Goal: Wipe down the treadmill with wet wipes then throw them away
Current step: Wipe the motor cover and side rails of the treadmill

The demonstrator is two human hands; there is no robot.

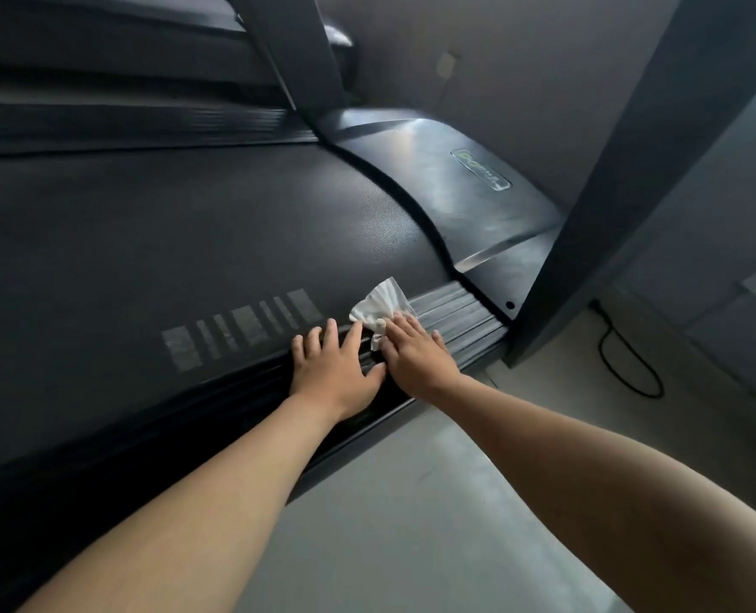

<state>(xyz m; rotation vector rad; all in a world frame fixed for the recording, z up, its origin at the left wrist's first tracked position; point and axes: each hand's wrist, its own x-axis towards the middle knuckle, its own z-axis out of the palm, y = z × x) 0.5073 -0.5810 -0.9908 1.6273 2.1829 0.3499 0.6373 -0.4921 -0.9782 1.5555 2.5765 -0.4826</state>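
Wiping step: right hand (416,347) presses the wet wipe (385,303) with flat fingers onto the treadmill's ribbed side rail (456,311), centre-right of frame. Left hand (336,365) rests flat beside it, gripping nothing. Next, probably: stroke along the rail. The upright (632,170) at right limits reach. Cable (624,351) on the floor, far right. No bin in view.

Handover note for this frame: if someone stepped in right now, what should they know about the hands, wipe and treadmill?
Left hand: flat, resting on the near edge of the treadmill, holding nothing.
Right hand: flat, pressing the white wet wipe onto the ribbed side rail.
Done: wipe is out and on the rail; which parts are finished cannot be told.
Left: finish wiping, then bin the wipe; no bin in view.
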